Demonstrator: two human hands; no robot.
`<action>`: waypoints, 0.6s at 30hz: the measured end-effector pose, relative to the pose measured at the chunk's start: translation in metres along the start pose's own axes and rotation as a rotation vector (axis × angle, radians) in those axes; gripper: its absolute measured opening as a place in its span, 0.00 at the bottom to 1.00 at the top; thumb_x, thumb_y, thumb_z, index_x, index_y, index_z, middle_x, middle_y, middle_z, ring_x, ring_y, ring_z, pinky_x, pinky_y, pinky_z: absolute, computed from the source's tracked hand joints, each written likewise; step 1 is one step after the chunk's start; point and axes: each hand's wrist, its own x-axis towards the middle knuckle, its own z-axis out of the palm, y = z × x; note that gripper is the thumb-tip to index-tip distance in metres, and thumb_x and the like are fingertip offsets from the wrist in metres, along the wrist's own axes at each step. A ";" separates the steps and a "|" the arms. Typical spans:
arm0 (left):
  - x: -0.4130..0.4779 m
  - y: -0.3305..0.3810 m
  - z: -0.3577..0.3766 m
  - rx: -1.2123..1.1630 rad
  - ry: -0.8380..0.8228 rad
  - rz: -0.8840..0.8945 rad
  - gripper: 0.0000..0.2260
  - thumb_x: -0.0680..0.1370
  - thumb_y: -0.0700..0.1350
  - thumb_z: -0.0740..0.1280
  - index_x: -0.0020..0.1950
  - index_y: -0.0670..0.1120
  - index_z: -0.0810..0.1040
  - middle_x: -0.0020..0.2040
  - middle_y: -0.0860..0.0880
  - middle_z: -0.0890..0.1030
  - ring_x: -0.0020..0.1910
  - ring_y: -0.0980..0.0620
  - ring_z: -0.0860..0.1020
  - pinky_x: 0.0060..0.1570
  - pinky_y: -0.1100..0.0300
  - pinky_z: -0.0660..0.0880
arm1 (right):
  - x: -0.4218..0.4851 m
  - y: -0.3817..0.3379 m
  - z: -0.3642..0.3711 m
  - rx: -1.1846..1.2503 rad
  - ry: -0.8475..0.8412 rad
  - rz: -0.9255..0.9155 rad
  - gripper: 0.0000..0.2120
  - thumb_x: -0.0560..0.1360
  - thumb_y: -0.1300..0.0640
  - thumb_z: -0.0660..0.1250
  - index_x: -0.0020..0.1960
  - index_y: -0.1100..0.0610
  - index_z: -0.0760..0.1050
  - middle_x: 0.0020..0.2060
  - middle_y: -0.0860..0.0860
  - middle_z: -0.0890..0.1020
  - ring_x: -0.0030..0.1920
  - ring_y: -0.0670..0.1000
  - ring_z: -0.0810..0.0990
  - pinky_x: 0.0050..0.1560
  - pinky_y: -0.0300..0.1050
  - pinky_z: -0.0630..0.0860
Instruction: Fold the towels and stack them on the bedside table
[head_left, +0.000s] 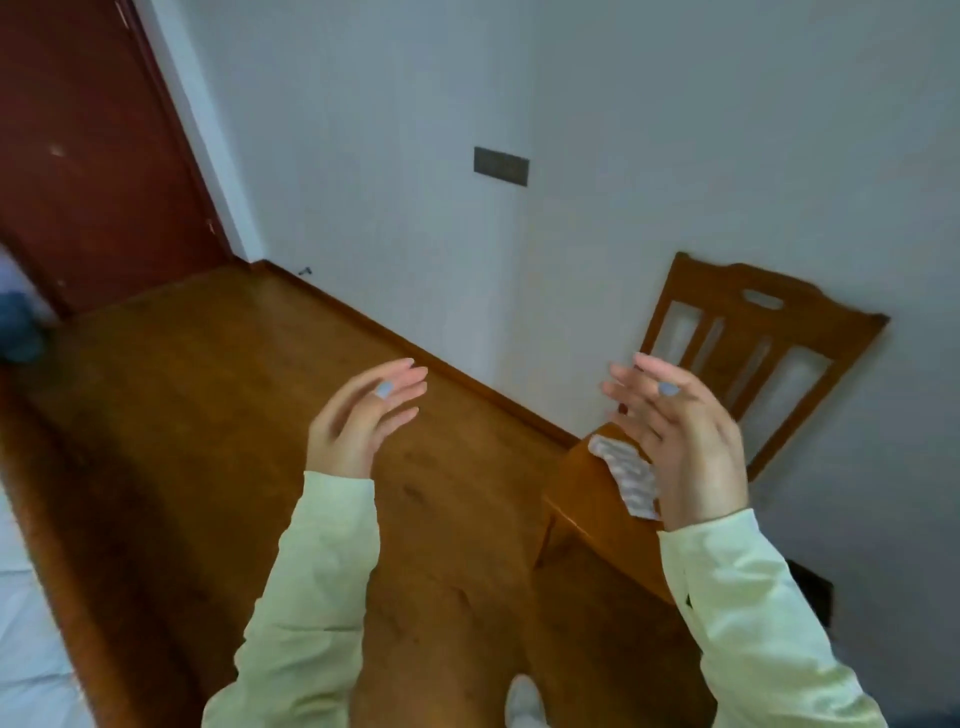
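Wooden floor (208, 415), white walls (363, 130); a folded towel (626, 475) on the bedside table (582, 501) looks soft and light, best lifted under its edges. Left hand (358, 415) and right hand (685, 436) hover apart, empty.

Both hands are raised with fingers straight and hold nothing: the left hand (363, 415) over the floor (208, 415), the right hand (680, 441) over the table (587, 504). A folded towel (626, 473) lies near the table's far corner, partly hidden by the right hand. A chair (753, 332) stands against the wall behind.

Glossy wood floor (218, 415), wood chair (753, 338)
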 end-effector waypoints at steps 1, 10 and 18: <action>0.010 0.000 -0.004 0.004 0.015 0.025 0.11 0.72 0.49 0.66 0.52 0.48 0.80 0.52 0.51 0.83 0.54 0.52 0.81 0.52 0.61 0.79 | 0.013 0.006 0.009 0.002 -0.026 0.008 0.11 0.76 0.54 0.57 0.52 0.51 0.78 0.52 0.52 0.83 0.54 0.50 0.82 0.53 0.43 0.79; 0.126 0.002 -0.032 0.070 0.243 0.145 0.11 0.73 0.52 0.62 0.49 0.51 0.80 0.49 0.52 0.84 0.52 0.49 0.82 0.51 0.58 0.79 | 0.156 0.039 0.100 0.056 -0.271 0.041 0.13 0.80 0.58 0.54 0.52 0.50 0.78 0.51 0.50 0.84 0.54 0.51 0.82 0.57 0.49 0.77; 0.202 0.003 -0.055 0.131 0.460 0.178 0.10 0.74 0.50 0.60 0.49 0.52 0.80 0.50 0.51 0.83 0.52 0.51 0.82 0.50 0.60 0.79 | 0.253 0.062 0.187 0.133 -0.479 0.079 0.11 0.76 0.53 0.57 0.52 0.51 0.76 0.52 0.52 0.82 0.54 0.51 0.82 0.58 0.50 0.77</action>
